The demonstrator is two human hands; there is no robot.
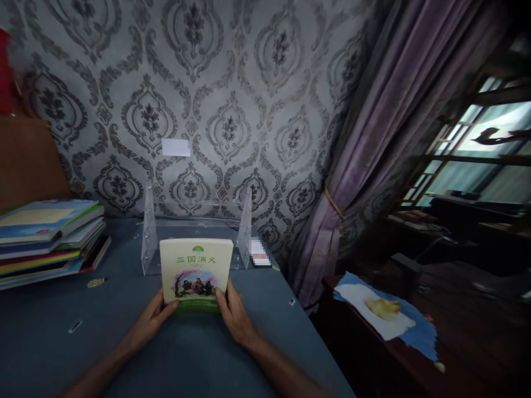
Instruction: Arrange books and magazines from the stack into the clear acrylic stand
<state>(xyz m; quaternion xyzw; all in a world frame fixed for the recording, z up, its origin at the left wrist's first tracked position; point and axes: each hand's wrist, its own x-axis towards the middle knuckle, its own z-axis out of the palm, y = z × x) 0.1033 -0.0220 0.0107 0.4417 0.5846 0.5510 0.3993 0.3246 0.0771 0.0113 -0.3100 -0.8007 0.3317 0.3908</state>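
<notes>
Both my hands hold a cream and green paperback book [196, 276], its cover facing me, with Chinese characters and a picture of several figures. My left hand [155, 314] grips its lower left edge, thumb on the front. On the lower right side, my right hand [234, 312] closes with its thumb over the cover. The fingers behind the book are hidden. Just beyond it stands a clear plastic rack [149, 237] with two upright end panels. The book covers part of the rack; whether they touch I cannot tell.
A pile of books [50, 237] lies at the left on the blue-grey table [108, 342], before a brown box [31, 160]. A pixelated card [260, 253] lies right of the rack. Patterned wallpaper rises behind. Past the table's right edge are a tied purple curtain [332, 237] and a blue cloth [427, 337].
</notes>
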